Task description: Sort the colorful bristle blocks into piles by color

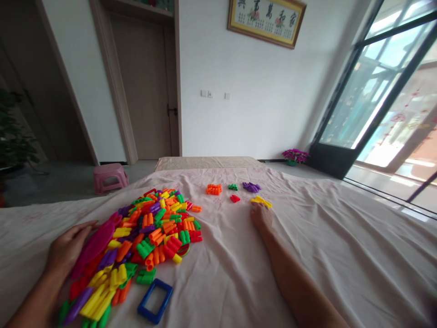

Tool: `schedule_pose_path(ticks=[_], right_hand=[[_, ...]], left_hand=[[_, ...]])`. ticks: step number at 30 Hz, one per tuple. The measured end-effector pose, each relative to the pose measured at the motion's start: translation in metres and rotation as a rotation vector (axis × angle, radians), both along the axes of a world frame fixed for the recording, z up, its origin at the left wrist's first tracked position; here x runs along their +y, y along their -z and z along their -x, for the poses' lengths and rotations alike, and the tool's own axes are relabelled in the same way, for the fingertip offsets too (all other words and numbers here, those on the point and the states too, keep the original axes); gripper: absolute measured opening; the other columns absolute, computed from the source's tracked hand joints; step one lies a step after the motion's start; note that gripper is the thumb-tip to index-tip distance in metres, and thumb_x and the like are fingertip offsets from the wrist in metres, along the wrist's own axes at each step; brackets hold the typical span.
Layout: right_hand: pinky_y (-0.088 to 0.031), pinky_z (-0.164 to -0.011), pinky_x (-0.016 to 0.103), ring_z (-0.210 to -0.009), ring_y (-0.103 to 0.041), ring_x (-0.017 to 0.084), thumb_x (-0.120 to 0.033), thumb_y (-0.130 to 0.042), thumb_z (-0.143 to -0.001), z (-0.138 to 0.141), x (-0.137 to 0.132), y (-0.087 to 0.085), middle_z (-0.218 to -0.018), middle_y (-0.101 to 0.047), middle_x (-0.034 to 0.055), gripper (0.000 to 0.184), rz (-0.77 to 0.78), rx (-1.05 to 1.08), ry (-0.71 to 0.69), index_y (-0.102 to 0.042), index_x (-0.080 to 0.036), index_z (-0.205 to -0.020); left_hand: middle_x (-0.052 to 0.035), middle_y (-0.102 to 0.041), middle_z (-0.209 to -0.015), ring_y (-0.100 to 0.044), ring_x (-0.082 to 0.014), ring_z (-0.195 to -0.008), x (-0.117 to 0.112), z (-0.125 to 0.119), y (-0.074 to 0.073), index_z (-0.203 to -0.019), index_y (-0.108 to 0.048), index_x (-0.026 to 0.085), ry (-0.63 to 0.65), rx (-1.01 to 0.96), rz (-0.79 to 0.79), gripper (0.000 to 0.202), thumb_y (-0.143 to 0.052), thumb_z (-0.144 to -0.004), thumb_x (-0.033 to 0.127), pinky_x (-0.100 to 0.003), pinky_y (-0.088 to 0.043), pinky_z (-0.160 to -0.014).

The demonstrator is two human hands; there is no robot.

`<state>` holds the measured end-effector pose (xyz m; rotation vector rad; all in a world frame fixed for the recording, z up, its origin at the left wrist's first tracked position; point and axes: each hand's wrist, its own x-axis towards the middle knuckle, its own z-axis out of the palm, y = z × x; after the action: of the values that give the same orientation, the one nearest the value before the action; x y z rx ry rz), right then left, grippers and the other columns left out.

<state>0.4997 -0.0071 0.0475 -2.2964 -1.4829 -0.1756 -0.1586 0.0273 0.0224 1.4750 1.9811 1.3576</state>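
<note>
My left hand (pixel 68 246) is at the left edge of a heap of toy blocks (pixel 159 228), against a magenta plastic piece (pixel 97 243). Its fingers are closed along that piece's edge. The heap mixes orange, yellow, green, red and purple tube-shaped blocks. Farther out on the cloth, my right hand (pixel 262 216) has its fingertips on the yellow blocks (pixel 261 201); the hand partly hides them. Small colour groups lie near it: orange blocks (pixel 213 189), green blocks (pixel 233 187), purple blocks (pixel 251 187) and a red block (pixel 235 198).
A blue rectangular frame (pixel 155 301) lies in front of the heap. Everything rests on a wrinkled pale pink cloth (pixel 221 282). Beyond its left side stands a pink stool (pixel 110 177). Magenta flowers (pixel 295 155) stand by the wall near the glass door (pixel 362 91).
</note>
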Motion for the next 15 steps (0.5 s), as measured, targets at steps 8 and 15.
schedule_pose_path(ticks=[8, 15], right_hand=[[-0.034, -0.102, 0.038, -0.118, -0.054, 0.026, -0.02, -0.048, -0.09, 0.007, -0.003, 0.001, -0.124, -0.068, 0.0047, 0.037, -0.063, -0.118, -0.114, -0.073, -0.026, -0.117], [-0.037, -0.096, 0.036, -0.112, -0.057, 0.026, -0.019, -0.049, -0.09, 0.004, 0.004, 0.003, -0.118, -0.07, 0.0069, 0.034, -0.009, -0.063, -0.225, -0.075, -0.025, -0.111]], left_hand=[[-0.0082, -0.075, -0.11, -0.065, -0.0292, -0.112, -0.002, -0.012, -0.014, -0.107, -0.07, 0.013, 0.076, -0.191, 0.017, 0.051, -0.062, -0.071, 0.049, -0.04, -0.046, -0.106], [-0.0074, -0.075, -0.109, -0.065, -0.0274, -0.113, 0.0, -0.011, -0.014, -0.103, -0.072, 0.017, 0.122, -0.186, 0.062, 0.052, -0.057, -0.078, 0.06, -0.034, -0.048, -0.103]])
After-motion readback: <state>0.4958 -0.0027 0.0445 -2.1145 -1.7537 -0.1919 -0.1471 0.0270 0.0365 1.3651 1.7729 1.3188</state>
